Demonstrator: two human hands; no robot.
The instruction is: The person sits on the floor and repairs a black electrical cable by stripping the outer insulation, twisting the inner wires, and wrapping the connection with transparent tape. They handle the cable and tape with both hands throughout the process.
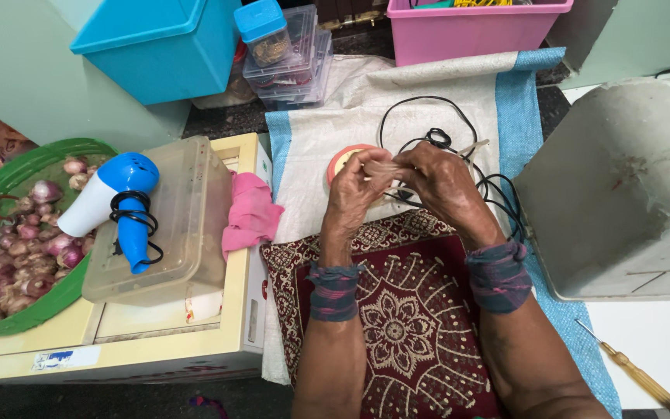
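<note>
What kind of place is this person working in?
Probably a home floor corner used for small electrical repair, not a proper workshop. Both hands work on a black cable over a woven sack. A green basket of onions, a hair dryer and a screwdriver lie nearby.

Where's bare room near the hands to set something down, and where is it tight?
Free: the white sack between the pink cloth and the left hand; the patterned mat between the forearms; the white surface above the screwdriver. Crowded: by the right hand, where black cable loops, and the box bearing the hair dryer.
</note>
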